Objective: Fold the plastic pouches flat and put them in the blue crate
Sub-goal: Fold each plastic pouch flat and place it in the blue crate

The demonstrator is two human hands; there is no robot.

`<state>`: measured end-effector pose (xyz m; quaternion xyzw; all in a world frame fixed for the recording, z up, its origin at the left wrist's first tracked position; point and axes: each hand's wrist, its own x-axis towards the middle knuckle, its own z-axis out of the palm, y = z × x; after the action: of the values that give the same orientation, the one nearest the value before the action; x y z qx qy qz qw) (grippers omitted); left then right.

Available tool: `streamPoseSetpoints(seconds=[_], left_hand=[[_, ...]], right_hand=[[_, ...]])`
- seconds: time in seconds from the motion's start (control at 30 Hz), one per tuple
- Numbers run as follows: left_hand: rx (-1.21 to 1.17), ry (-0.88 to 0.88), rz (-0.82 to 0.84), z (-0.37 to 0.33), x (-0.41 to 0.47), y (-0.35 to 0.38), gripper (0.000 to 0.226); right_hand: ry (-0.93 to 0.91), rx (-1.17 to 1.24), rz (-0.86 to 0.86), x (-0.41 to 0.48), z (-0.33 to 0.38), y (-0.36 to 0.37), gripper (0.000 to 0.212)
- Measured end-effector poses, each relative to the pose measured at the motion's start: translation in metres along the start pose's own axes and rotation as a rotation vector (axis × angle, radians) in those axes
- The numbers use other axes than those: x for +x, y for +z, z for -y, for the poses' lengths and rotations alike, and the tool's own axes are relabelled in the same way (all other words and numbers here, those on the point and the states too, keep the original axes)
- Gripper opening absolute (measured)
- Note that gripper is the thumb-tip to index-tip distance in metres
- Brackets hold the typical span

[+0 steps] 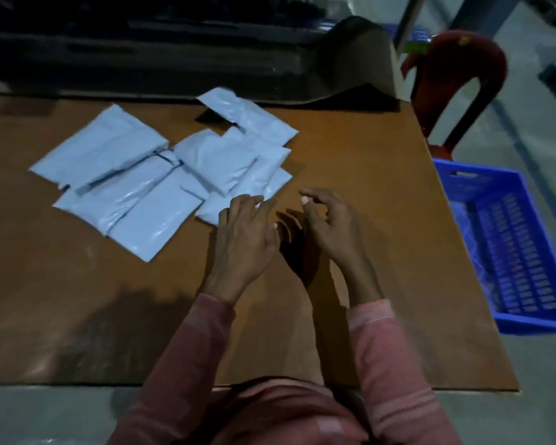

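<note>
Several pale blue plastic pouches (161,175) lie spread and overlapping on the brown table (366,162), left of centre. My left hand (243,239) rests palm down with its fingers spread, the fingertips touching the near edge of the closest pouch (212,211). My right hand (329,224) hovers just to the right, fingers loosely curled and apart, holding nothing. The blue crate (507,245) stands on the floor beyond the table's right edge; something pale shows faintly inside it along its left wall.
A red plastic chair (453,91) stands behind the crate at the table's far right corner. A dark curled sheet (353,56) and dark shelving run along the table's far edge. Grey floor shows to the right and in front.
</note>
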<state>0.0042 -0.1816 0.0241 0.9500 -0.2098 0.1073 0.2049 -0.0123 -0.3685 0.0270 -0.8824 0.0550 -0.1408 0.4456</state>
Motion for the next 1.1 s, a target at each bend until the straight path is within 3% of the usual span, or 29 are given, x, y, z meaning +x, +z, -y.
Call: streamPoseSetpoints(seconds=[0.17, 0.37, 0.5, 0.63, 0.77, 0.83, 0.97, 1.1], left_hand=[[-0.081, -0.179, -0.022, 0.050, -0.002, 0.002, 0.039], [-0.111, -0.236, -0.046, 0.072, 0.002, -0.003, 0.040], [-0.172, -0.259, -0.033, 0.076, 0.004, -0.004, 0.043], [-0.231, -0.193, -0.137, 0.064, 0.006, -0.008, 0.047], [-0.182, -0.140, -0.208, 0.039, 0.005, -0.016, 0.069], [-0.170, -0.072, -0.184, 0.024, 0.005, -0.016, 0.076], [-0.110, 0.086, -0.132, 0.002, 0.007, -0.004, 0.077], [-0.058, 0.213, -0.139, -0.003, 0.009, 0.016, 0.059]], right_hand=[[0.018, -0.019, 0.039, 0.025, 0.035, 0.058, 0.032], [0.336, -0.050, 0.028, 0.078, 0.069, 0.119, 0.061], [0.434, 0.046, -0.038, 0.092, 0.073, 0.130, 0.042], [0.416, 0.438, -0.095, 0.078, 0.075, 0.106, 0.037], [0.485, 0.740, -0.131, 0.051, 0.063, 0.055, 0.015], [0.515, 0.841, -0.161, 0.032, 0.054, 0.024, 0.014], [0.600, 0.845, -0.259, -0.004, 0.030, -0.022, 0.013], [0.721, 0.783, -0.315, -0.030, 0.006, -0.039, 0.013]])
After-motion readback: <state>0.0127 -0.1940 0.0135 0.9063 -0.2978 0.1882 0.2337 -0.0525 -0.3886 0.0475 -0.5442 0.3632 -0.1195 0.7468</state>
